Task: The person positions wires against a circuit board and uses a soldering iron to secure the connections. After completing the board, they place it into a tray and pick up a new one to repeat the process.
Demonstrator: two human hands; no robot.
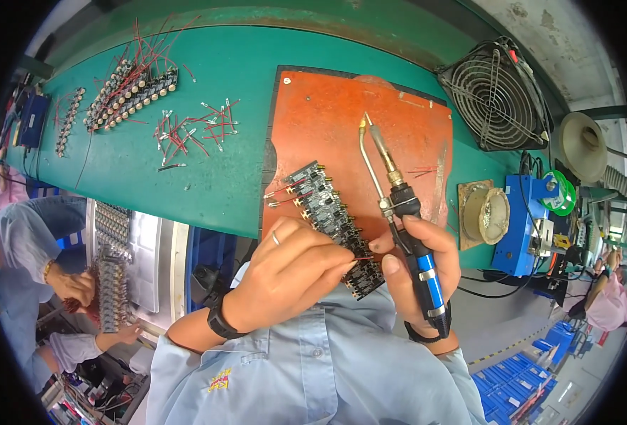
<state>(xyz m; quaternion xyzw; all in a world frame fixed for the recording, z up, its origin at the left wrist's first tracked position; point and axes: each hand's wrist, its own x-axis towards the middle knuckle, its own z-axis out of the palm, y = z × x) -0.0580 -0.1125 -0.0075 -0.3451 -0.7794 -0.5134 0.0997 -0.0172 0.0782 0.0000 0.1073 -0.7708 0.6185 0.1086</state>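
Observation:
A long dark circuit board (325, 204) studded with small parts lies aslant, its near end over the edge of the orange mat (327, 117). My left hand (285, 269) is closed in a pinch at the board's near right side, on a thin red wire (362, 258). My right hand (400, 287) is wrapped round a soldering iron (425, 273) with a blue and black handle and a thin metal side tube. The iron's tip points away from me, over the mat and apart from the board. Short red wires (285, 193) stick out of the board's far left side.
On the green bench (235, 170), loose red wires (178, 134) and finished-looking boards (132, 95) lie left. A fan (497, 95), a round pot (485, 216), a blue device (519, 227) and a green solder spool (563, 195) stand right. A co-worker's hand (72, 287) handles boards lower left.

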